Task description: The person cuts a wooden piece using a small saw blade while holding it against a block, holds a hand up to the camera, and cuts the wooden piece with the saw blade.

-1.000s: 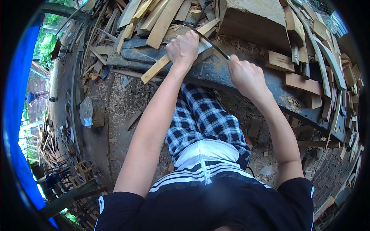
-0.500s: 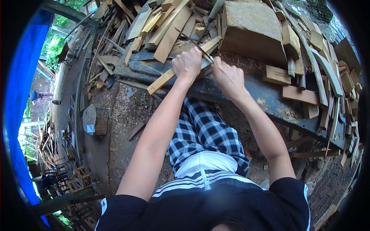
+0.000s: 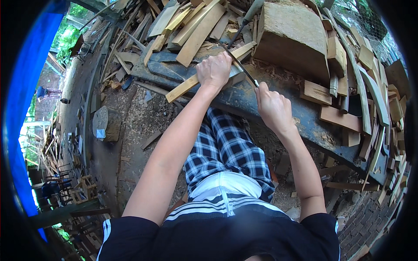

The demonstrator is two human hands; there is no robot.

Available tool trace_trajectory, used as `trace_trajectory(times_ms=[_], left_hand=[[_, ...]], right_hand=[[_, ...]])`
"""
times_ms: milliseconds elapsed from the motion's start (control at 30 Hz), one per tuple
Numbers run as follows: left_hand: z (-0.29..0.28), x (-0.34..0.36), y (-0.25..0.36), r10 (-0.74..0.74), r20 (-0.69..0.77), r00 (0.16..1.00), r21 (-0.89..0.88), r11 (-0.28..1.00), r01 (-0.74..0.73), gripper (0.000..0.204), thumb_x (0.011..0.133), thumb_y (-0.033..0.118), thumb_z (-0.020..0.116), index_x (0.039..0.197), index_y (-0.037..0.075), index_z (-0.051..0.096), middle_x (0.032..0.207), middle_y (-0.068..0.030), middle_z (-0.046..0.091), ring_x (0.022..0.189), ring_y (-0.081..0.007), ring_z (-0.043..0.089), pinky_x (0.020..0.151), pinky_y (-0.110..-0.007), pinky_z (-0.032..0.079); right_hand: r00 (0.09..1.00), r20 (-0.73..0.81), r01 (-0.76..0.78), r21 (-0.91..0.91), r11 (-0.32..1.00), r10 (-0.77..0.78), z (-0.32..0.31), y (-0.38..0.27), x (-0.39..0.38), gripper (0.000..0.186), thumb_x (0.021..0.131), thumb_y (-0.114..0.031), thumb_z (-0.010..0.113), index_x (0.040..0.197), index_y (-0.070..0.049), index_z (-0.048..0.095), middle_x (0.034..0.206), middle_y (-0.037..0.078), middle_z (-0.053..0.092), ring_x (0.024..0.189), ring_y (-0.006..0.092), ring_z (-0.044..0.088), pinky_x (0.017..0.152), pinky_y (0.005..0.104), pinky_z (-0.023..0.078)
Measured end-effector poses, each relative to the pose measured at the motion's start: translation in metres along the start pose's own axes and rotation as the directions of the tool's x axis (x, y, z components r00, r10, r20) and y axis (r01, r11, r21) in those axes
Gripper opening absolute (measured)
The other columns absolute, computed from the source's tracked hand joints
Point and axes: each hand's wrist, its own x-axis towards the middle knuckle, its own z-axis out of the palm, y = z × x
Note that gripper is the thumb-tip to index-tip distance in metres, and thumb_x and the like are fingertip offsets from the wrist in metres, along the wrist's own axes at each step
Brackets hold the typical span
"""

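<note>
My left hand point(image 3: 213, 69) is closed round a narrow wooden strip point(image 3: 182, 89), pressing it down on the dark workbench. One end of the strip sticks out toward the lower left, and its other end point(image 3: 244, 50) reaches up toward a big wooden block. In my closed right hand point(image 3: 273, 104) is the handle of a long, thin, dark file point(image 3: 244, 70) with a pale band near the grip. Its blade lies slantwise across the strip, just right of my left knuckles. Most of the handle is hidden by my fingers.
A large wooden block point(image 3: 292, 41) stands on the dark bench point(image 3: 285, 106). Loose boards point(image 3: 200, 32) are heaped beyond my left hand, with a grey-handled tool point(image 3: 252, 13) beside them. More offcuts point(image 3: 342, 117) crowd the right. A stump point(image 3: 107, 124) stands on the littered ground.
My right hand has drawn back to the right and toward me, pulling the file along across the strip. My left hand stays on the wood. The whole view has shifted slightly.
</note>
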Motion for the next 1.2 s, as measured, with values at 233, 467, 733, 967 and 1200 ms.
trace_trajectory(times_ms=[233,467,733,967,1200], left_hand=[[0.005,0.0,0.009,0.024,-0.026,0.999,0.019,1.0,-0.024,0.049,0.095,0.033,0.037,0.072,0.006,0.071,0.076,-0.0219,0.068,0.072,-0.0391,0.069,0.07,-0.048,0.054],[0.008,-0.001,0.0,0.025,-0.09,0.996,-0.007,1.0,-0.025,0.05,0.094,0.033,0.04,0.066,0.005,0.07,0.07,-0.0215,0.067,0.069,-0.0394,0.068,0.068,-0.048,0.054],[0.005,0.002,0.006,0.011,0.008,1.0,0.004,1.0,-0.011,0.05,0.096,0.035,0.036,0.077,0.005,0.071,0.078,-0.0229,0.068,0.076,-0.0407,0.068,0.071,-0.049,0.054],[0.0,0.002,0.002,0.018,0.017,1.0,0.003,1.0,-0.018,0.053,0.096,0.037,0.033,0.078,0.004,0.07,0.079,-0.0238,0.068,0.077,-0.0429,0.067,0.072,-0.051,0.053],[0.006,0.004,0.008,0.035,-0.007,0.999,0.007,0.999,-0.035,0.052,0.097,0.037,0.033,0.079,0.006,0.07,0.078,-0.0234,0.068,0.076,-0.0424,0.067,0.072,-0.051,0.053]], right_hand=[[0.994,-0.074,0.074,-0.056,0.996,-0.078,0.018,-0.007,0.062,0.021,0.092,-0.017,0.042,0.087,-0.001,0.055,0.072,0.023,0.066,0.067,0.0372,0.068,0.059,0.0476,0.054],[0.996,0.065,-0.058,-0.063,0.996,0.062,-0.007,0.002,-0.017,0.017,0.092,-0.016,0.042,0.09,-0.002,0.052,0.072,0.023,0.066,0.068,0.0379,0.068,0.059,0.0487,0.053],[0.997,-0.06,0.047,-0.051,0.998,-0.05,0.019,-0.006,0.053,0.025,0.097,-0.025,0.042,0.092,-0.002,0.051,0.07,0.023,0.065,0.068,0.0407,0.065,0.06,0.0515,0.052],[0.998,0.026,-0.054,-0.061,0.997,0.056,-0.007,0.0,-0.012,0.018,0.092,-0.017,0.044,0.089,-0.002,0.053,0.073,0.022,0.067,0.069,0.0367,0.069,0.06,0.0476,0.054],[0.994,-0.086,0.063,-0.071,0.996,-0.069,0.026,-0.001,0.061,0.018,0.091,-0.016,0.044,0.088,-0.002,0.053,0.072,0.022,0.067,0.068,0.037,0.069,0.059,0.0476,0.054]])
